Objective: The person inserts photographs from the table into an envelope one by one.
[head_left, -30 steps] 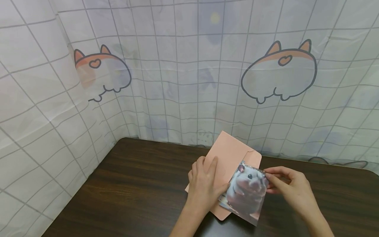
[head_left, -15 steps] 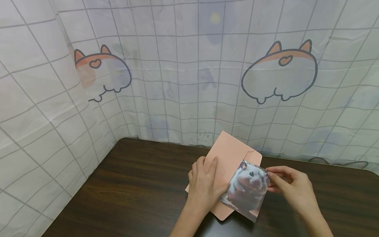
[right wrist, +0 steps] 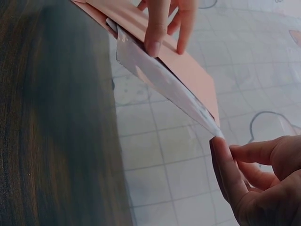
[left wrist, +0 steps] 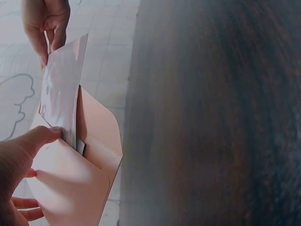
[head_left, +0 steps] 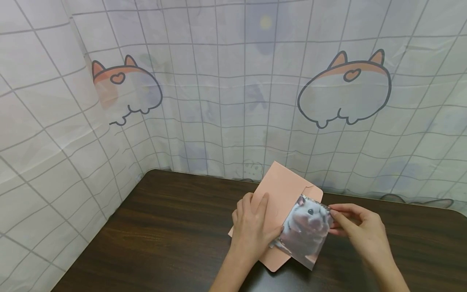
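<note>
A pink envelope point(head_left: 278, 194) lies slanted at the table's back, its flap point(left wrist: 99, 123) folded open. Partly in its mouth is a glossy card point(head_left: 308, 233) printed with a white hamster-like animal; the card's inner part is hidden. My left hand point(head_left: 251, 227) holds the envelope, index finger along its face, thumb at the mouth edge beside the card. With thumb and fingertips, my right hand point(head_left: 361, 231) pinches the card's outer upper corner. In the right wrist view, this pinch point(right wrist: 258, 181) sits at the far tip of the card.
The dark wood-grain table point(head_left: 175, 227) stretches left and right of the hands. Close behind its back edge hangs a white grid-patterned cloth point(head_left: 226, 101) with cartoon corgi rears printed on it. The envelope's top corner overlaps that cloth in the head view.
The card has shifted slightly upward and right along the envelope's mouth, its lower corner rising. My right hand has moved a little with it; the left hand and envelope have stayed put.
</note>
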Available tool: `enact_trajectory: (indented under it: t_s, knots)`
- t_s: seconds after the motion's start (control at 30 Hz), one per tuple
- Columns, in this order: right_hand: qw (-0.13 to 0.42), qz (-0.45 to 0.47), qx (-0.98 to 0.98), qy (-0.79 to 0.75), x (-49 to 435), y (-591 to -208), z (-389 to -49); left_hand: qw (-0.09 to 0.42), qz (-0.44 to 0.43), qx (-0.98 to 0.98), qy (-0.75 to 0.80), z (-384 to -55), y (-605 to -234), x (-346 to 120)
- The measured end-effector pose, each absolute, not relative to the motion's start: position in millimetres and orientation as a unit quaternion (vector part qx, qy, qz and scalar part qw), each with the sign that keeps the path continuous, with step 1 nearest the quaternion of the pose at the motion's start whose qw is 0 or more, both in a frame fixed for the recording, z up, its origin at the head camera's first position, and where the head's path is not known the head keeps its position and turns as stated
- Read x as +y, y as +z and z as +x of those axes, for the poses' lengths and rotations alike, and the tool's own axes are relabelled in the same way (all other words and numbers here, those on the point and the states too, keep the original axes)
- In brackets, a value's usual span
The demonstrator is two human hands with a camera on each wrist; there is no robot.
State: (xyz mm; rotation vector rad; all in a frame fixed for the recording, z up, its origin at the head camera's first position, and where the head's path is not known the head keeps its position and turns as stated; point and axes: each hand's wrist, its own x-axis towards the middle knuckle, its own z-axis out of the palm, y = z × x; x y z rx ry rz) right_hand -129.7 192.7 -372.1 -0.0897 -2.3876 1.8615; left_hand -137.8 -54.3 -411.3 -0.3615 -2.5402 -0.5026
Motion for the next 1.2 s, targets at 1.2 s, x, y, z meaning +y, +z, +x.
enact_trajectory:
  t_s: [1.2]
  knots:
    - [0.159, -0.07, -0.862, 0.475, 165.2, -368.4, -128.4, 0.233, -0.145, -0.931, -0.239, -137.4, -412.8, -54.6]
